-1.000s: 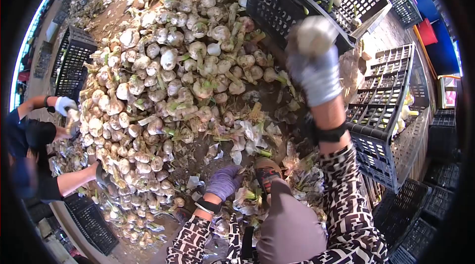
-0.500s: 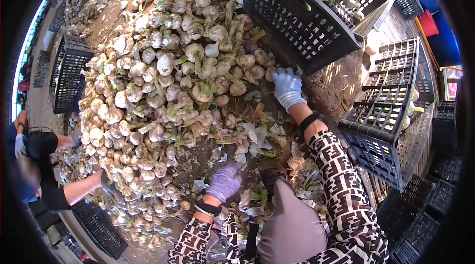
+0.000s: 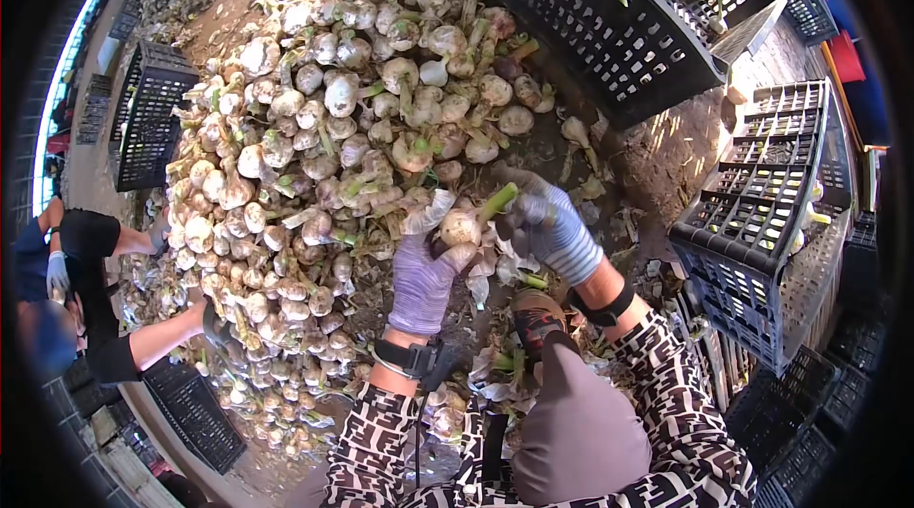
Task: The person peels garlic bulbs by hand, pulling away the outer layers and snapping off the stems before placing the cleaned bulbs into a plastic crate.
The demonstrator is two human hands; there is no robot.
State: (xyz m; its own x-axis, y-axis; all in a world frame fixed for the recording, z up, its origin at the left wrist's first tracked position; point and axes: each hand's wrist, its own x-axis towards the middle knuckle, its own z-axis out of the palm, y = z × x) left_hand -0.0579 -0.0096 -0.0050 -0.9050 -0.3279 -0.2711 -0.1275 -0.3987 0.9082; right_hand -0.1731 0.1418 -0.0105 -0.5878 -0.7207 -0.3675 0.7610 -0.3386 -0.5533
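My left hand, in a purple knit glove, is closed around a garlic bulb with a short green stem pointing up and to the right. Close beside that stem is my right hand, in a blue-and-white striped glove with soiled fingertips. Its fingers are curled in, and whether they grip the stem or some loose skin is hard to make out. Just beyond both hands lies a large heap of garlic bulbs, many with cut stems and dirt on them.
A black crate holding some bulbs stands at the upper right. Another crate is tipped at the right. My shoe rests among stems and skins. At the left, another person sits by the heap, near black crates.
My right hand has drawn back from the heap's edge toward my left hand. My left hand has risen and now holds a garlic bulb. The view has shifted slightly.
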